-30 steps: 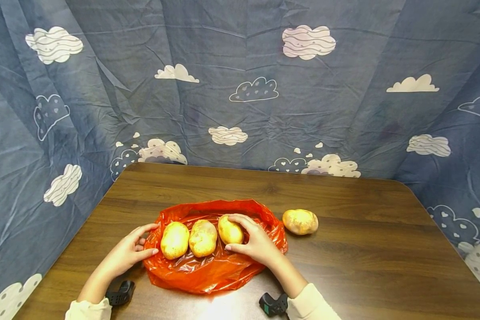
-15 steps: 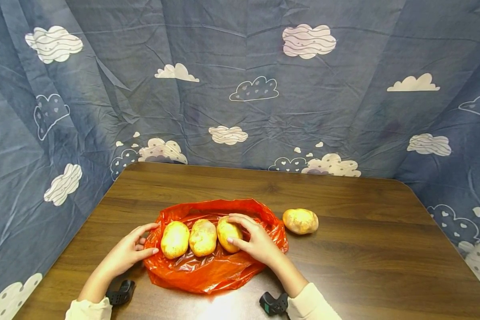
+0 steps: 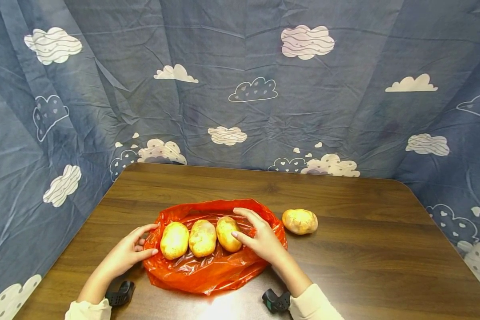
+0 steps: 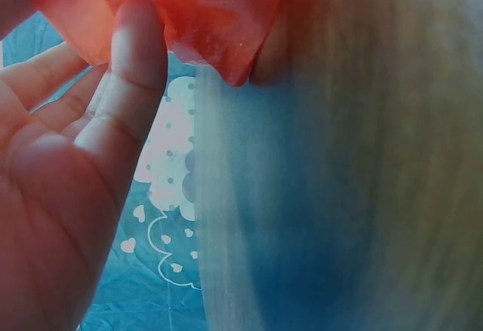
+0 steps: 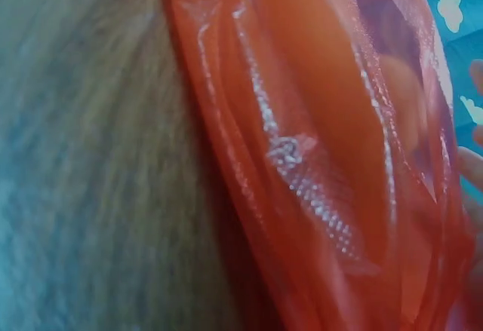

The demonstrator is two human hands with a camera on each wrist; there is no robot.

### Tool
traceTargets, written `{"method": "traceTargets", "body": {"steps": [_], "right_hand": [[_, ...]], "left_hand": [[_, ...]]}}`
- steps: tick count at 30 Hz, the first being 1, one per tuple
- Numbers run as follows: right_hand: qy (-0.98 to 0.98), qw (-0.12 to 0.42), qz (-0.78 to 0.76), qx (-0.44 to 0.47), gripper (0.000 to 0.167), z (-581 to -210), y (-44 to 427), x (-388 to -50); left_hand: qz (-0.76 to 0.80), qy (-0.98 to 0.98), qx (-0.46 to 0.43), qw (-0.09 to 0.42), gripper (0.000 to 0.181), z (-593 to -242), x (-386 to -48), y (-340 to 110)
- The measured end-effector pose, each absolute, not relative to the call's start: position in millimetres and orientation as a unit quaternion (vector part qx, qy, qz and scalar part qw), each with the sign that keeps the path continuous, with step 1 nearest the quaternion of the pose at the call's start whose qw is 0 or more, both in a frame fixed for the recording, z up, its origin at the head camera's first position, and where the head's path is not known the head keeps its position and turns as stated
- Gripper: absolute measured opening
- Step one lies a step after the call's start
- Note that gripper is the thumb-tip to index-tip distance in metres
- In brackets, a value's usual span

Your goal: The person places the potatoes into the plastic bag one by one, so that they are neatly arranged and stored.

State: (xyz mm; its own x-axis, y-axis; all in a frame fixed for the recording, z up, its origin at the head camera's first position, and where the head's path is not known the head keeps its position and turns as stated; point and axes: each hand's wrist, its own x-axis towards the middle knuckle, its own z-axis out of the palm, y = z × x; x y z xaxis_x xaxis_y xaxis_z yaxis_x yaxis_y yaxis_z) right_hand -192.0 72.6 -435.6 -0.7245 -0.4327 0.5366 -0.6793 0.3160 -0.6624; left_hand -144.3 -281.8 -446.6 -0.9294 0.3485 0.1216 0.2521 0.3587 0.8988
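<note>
Potatoes [image 3: 202, 238] lie three abreast in a bag [image 3: 214, 275]; the left hand [image 3: 128, 250] grips its left rim; the right hand [image 3: 265, 240], loose, spreads beside the rightmost. Another potato [image 3: 300, 222] lies on the table [image 3: 368, 240], just beside the bag.

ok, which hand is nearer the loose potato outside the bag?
Right. The right hand is over the right part of the red plastic bag, left of the loose potato. The left hand is at the bag's opposite edge, much farther left.
</note>
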Motion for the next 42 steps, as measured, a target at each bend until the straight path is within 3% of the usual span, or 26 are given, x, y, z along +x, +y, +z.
{"method": "traceTargets", "body": {"steps": [9, 16, 22, 37, 42], "right_hand": [[-0.786, 0.197, 0.493, 0.317, 0.051, -433, 82, -190], [-0.784, 0.24, 0.494, 0.288, 0.051, -408, 90, -176], [-0.792, 0.273, 0.479, 0.264, 0.055, -428, 112, -190], [-0.817, 0.314, 0.432, 0.216, 0.058, -436, 153, -193], [-0.828, 0.305, 0.427, 0.199, 0.06, -443, 166, -195]], "left_hand": [[0.532, 0.826, 0.182, 0.036, 0.058, -447, -144, -282], [0.529, 0.826, 0.192, 0.037, 0.057, -447, -145, -282], [0.532, 0.824, 0.192, 0.044, 0.058, -446, -145, -282], [0.535, 0.823, 0.185, 0.047, 0.058, -445, -144, -281], [0.536, 0.822, 0.186, 0.046, 0.059, -446, -144, -281]]}}
